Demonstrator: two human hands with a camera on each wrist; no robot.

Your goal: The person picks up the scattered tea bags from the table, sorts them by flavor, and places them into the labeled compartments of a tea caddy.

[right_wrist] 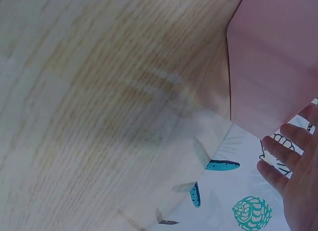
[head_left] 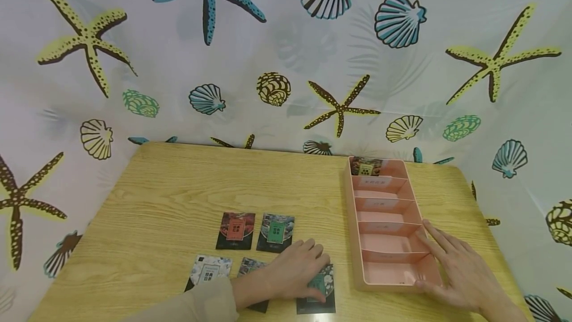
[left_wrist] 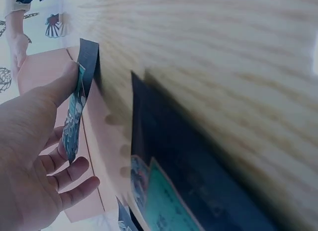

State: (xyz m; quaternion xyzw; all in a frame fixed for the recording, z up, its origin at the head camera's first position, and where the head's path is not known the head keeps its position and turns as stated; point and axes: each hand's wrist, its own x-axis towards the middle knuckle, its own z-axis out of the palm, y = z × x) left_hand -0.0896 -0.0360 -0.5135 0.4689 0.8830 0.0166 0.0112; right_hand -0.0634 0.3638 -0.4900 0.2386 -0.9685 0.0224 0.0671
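My left hand (head_left: 295,272) pinches a dark tea packet with a teal label (head_left: 328,284) between thumb and fingers. In the left wrist view the held packet (left_wrist: 74,114) stands on edge, slightly bowed, in front of the pink box. My right hand (head_left: 460,267) rests at the right side of the pink divided box (head_left: 357,242), fingers fairly straight along the rim and thumb near its front corner. The right wrist view shows those fingers (right_wrist: 280,156) by the box's outer wall (right_wrist: 278,62).
A red-labelled packet (head_left: 236,231) and a green-labelled one (head_left: 275,232) lie behind my left hand. A white packet (head_left: 207,270) and another dark packet (head_left: 253,265) lie partly under that arm. One packet (head_left: 366,166) sits in the box's farthest compartment. Patterned cloth (head_left: 277,39) surrounds the table.
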